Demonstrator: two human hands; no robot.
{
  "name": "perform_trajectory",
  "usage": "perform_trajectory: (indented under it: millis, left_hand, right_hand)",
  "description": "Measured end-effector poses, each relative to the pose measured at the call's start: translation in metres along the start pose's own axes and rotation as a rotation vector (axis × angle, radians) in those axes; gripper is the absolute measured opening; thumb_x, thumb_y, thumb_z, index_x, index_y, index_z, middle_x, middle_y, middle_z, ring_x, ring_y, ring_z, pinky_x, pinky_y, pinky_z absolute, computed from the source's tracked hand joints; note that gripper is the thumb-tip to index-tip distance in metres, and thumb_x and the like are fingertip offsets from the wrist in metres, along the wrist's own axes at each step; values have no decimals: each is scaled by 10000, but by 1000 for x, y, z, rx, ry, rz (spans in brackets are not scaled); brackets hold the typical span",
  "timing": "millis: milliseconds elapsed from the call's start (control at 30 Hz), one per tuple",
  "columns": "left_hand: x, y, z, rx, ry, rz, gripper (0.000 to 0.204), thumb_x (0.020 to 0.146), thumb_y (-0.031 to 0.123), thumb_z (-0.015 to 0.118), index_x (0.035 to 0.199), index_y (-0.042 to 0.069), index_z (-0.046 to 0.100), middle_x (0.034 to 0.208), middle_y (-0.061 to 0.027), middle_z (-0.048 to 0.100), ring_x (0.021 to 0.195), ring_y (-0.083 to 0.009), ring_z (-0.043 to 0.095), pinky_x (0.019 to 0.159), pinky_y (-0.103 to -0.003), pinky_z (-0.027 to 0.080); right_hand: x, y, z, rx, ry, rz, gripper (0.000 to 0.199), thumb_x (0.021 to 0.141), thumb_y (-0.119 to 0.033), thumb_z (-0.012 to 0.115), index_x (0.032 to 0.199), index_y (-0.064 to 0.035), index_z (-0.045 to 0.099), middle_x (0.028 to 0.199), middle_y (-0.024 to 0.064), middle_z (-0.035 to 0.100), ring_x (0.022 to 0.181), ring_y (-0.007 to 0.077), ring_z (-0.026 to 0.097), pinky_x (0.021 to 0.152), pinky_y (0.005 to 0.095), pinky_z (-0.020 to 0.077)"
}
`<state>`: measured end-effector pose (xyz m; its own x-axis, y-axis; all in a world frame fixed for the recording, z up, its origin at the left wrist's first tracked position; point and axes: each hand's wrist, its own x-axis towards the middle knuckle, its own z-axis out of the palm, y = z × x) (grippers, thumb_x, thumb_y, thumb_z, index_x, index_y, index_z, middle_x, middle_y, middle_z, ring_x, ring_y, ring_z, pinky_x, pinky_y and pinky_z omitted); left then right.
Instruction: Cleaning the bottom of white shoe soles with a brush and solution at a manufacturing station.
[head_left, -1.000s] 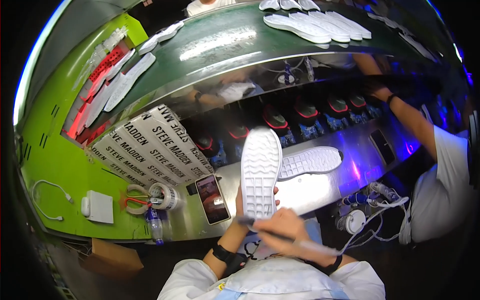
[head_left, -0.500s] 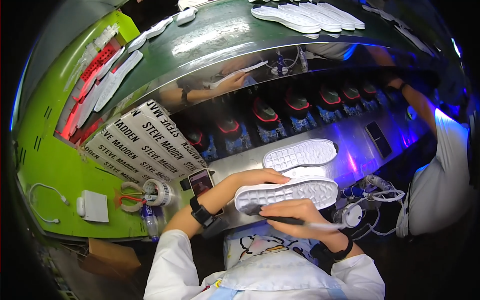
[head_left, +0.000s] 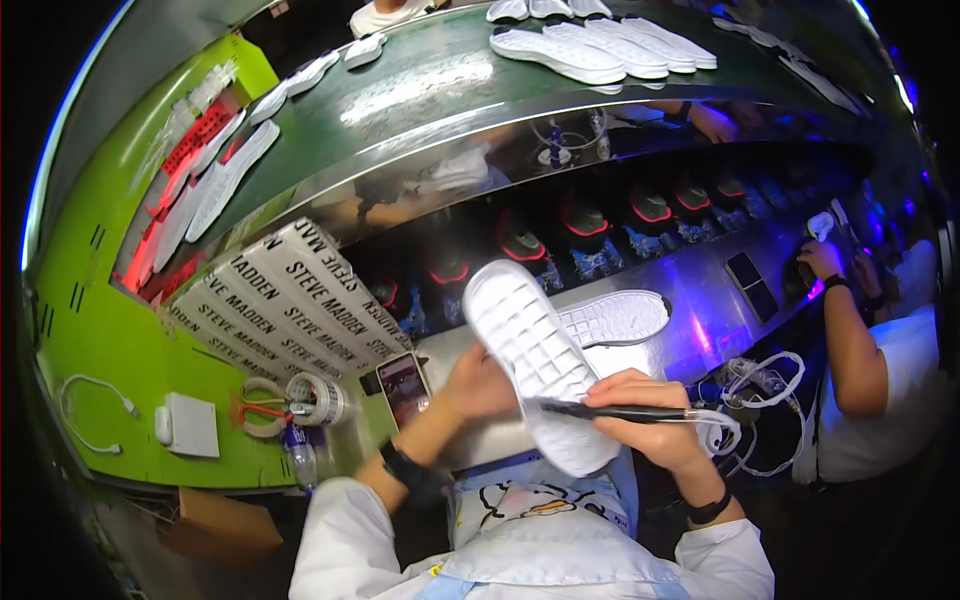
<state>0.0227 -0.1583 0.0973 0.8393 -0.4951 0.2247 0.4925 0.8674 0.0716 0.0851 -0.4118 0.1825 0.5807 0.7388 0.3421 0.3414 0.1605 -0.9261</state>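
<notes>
White treaded sole [head_left: 528, 345], slanted, black pen-like tool [head_left: 652, 413] across it

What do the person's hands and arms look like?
The left hand and right hand wear no gloves. There's a black left wristband and a black right wristband. White sleeves cover the upper arms.

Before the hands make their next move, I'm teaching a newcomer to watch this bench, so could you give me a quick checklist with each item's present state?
1. Right hand holds the black pen-shaped tool: ok.
2. White sole shows its tread side: ok.
3. Left hand gripping that sole firmly: cannot tell, its hold is partly hidden.
4. Tool's tip touching the tread: cannot tell from this angle.
5. Second sole lying on the metal bench: ok.
6. White cables tidy: not ok, looped beside the right hand.
</notes>
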Motion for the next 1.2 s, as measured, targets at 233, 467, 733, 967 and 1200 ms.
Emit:
perform_trajectory:
  millis: [233, 467, 733, 967, 1200]
  left_hand:
    - [8, -69, -19, -33, 17, 389, 735, 889, 555, 380, 1438, 75, 289, 1441, -187, 345, 1251, -344, 434, 1019, -488, 385]
    - [20, -54, -16, -9, 152, 522, 735, 849, 494, 537, 1448, 159, 274, 1402, -152, 383, 1125, -346, 444, 930, -497, 439]
    - [28, -38, 9, 174, 192, 550, 738, 898, 492, 417, 1422, -5, 267, 1389, -221, 376, 1180, -351, 463, 936, -478, 468]
    - [32, -22, 18, 287, 177, 465, 740, 882, 472, 441, 1410, -22, 283, 1383, -236, 384, 1179, -371, 491, 898, -469, 520]
    - [21, -2, 15, 291, 260, 163, 779, 822, 409, 507, 1412, -44, 274, 1395, -320, 331, 1233, -474, 413, 961, -572, 428]
  right_hand:
    - [25, 7, 36, -409, 412, -197, 240, 742, -35, 685, 978, 4, 682, 821, 94, 679, 732, 202, 610, 681, 301, 456]
    - [12, 12, 67, -399, 157, -283, 219, 692, -49, 690, 911, -56, 685, 864, 70, 674, 754, 215, 587, 691, 332, 414]
    - [5, 8, 62, -7, -95, 91, 211, 752, -74, 701, 960, -54, 672, 930, 114, 679, 833, 264, 647, 762, 331, 478]
    - [-3, 13, 65, 500, 1, 430, 168, 901, -104, 589, 990, 19, 662, 812, 57, 668, 676, 84, 627, 624, 225, 505]
    - [1, 20, 48, 426, -164, 394, 140, 881, -71, 592, 942, 35, 660, 931, 108, 664, 742, 143, 670, 677, 233, 517]
